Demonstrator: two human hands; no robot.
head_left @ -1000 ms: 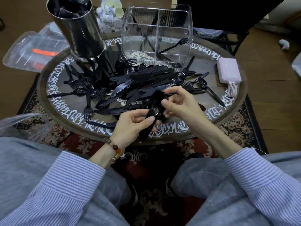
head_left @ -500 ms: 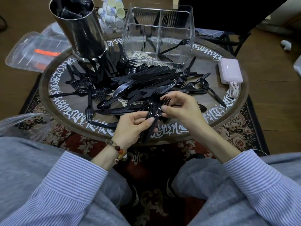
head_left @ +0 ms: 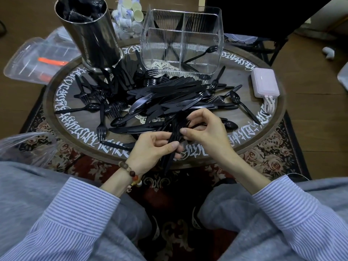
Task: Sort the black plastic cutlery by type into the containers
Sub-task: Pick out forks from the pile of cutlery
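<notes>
Both hands (head_left: 188,136) around stacked forks (head_left: 174,129)

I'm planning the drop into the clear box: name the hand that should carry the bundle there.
Left. The left hand already grips the bundle of forks round the handles, while the right hand only pinches at their heads. The clear box stands straight ahead, probably reachable by either.

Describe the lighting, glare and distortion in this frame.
Head view: dim, warm light; the black cutlery pile merges into one dark mass, so pieces are hard to separate. Glare streaks the steel cylinder and the clear bin. Wide-angle distortion bows the table rim. Both hands look sharp.
</notes>
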